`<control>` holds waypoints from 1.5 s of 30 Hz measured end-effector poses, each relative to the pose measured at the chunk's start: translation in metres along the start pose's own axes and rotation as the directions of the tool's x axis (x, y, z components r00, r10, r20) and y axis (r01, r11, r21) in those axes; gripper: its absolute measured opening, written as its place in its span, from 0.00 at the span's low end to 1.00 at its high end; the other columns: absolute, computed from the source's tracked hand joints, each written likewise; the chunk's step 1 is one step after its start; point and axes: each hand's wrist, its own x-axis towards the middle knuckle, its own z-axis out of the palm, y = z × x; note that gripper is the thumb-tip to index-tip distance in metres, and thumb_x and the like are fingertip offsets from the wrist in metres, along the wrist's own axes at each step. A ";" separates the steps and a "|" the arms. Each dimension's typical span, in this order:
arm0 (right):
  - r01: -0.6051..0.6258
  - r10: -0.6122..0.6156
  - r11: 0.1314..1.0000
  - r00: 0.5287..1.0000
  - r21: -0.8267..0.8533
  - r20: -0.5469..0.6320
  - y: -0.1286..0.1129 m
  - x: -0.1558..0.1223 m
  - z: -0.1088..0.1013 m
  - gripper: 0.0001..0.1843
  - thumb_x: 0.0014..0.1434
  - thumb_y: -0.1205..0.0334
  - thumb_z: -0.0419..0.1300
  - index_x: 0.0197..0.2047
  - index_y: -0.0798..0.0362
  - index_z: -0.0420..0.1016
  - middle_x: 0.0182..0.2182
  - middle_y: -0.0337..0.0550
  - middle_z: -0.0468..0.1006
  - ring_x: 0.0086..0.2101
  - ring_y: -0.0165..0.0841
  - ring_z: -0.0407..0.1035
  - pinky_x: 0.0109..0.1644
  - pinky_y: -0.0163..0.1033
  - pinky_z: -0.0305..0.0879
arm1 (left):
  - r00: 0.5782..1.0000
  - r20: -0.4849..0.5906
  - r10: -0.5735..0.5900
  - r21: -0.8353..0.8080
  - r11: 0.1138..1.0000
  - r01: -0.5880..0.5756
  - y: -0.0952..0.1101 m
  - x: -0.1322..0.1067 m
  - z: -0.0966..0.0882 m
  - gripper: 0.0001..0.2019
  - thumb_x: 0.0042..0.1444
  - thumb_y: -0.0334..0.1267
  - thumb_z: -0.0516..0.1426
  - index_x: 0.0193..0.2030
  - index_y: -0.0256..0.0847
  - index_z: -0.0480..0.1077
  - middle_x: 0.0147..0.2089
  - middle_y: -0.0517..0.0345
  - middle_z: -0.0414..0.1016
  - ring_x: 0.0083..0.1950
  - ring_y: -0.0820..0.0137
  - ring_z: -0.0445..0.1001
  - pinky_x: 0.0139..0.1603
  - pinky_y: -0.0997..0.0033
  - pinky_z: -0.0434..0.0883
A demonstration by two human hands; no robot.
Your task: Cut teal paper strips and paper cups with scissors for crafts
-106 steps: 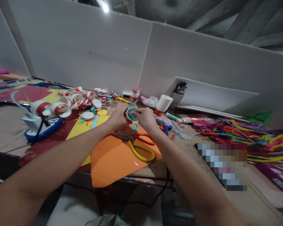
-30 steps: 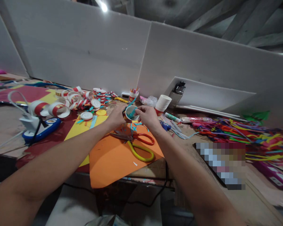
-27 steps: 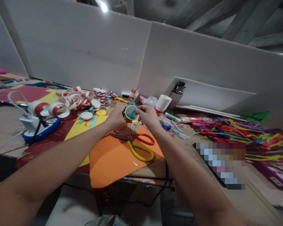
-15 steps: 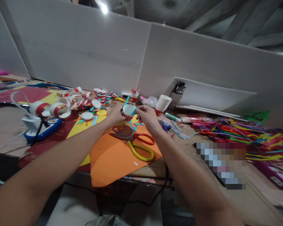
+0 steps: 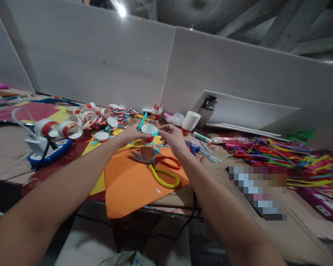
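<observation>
Over the orange paper sheet [image 5: 129,186] I hold a small white paper cup piece with a red base [image 5: 149,132]. My left hand [image 5: 131,133] grips it from the left, fingers closed. My right hand [image 5: 172,137] pinches a teal paper strip [image 5: 156,133] at the cup's right rim. Another teal strip [image 5: 141,122] sticks up from the cup's left side. Scissors with red and yellow-green handles [image 5: 159,168] lie on the orange sheet just below my hands.
Cut red-and-white cup rings [image 5: 69,127] and round cup bases lie at the left, near a blue-and-white device with a white cable [image 5: 46,151]. A stack of paper cups [image 5: 190,122], a glue gun [image 5: 193,147] and a heap of coloured pipe cleaners [image 5: 291,155] lie to the right.
The cup piece has tilted from facing me with its teal inside to more upright with the rim showing. My hands lifted it slightly and a teal strip now sticks out on the left.
</observation>
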 end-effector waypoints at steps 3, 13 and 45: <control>-0.028 0.028 0.999 1.000 0.032 0.001 -0.001 -0.002 0.000 0.05 0.48 0.67 0.61 0.31 0.54 0.70 0.21 0.34 0.73 0.21 0.25 0.67 0.18 0.27 0.60 | 0.996 0.050 -0.077 -0.145 0.986 0.083 0.001 0.001 -0.005 0.28 0.44 0.55 0.66 0.47 0.37 0.72 0.35 0.54 0.75 0.31 0.73 0.69 0.27 0.74 0.60; -0.043 0.043 0.999 0.999 0.016 0.014 0.007 -0.002 0.001 0.10 0.47 0.68 0.58 0.35 0.54 0.75 0.21 0.34 0.72 0.24 0.26 0.68 0.20 0.27 0.61 | 0.942 0.033 -0.334 -0.547 0.783 0.297 -0.004 0.011 -0.009 0.16 0.60 0.49 0.55 0.38 0.36 0.72 0.30 0.51 0.76 0.22 0.73 0.69 0.19 0.76 0.57; -0.118 0.105 0.969 0.992 0.215 0.069 -0.009 -0.014 0.001 0.10 0.46 0.60 0.64 0.29 0.53 0.67 0.23 0.34 0.73 0.27 0.26 0.70 0.32 0.31 0.61 | 0.988 -0.130 -0.088 -0.495 0.869 0.013 0.037 -0.013 0.001 0.12 0.59 0.40 0.58 0.47 0.36 0.70 0.32 0.53 0.78 0.24 0.73 0.75 0.21 0.78 0.69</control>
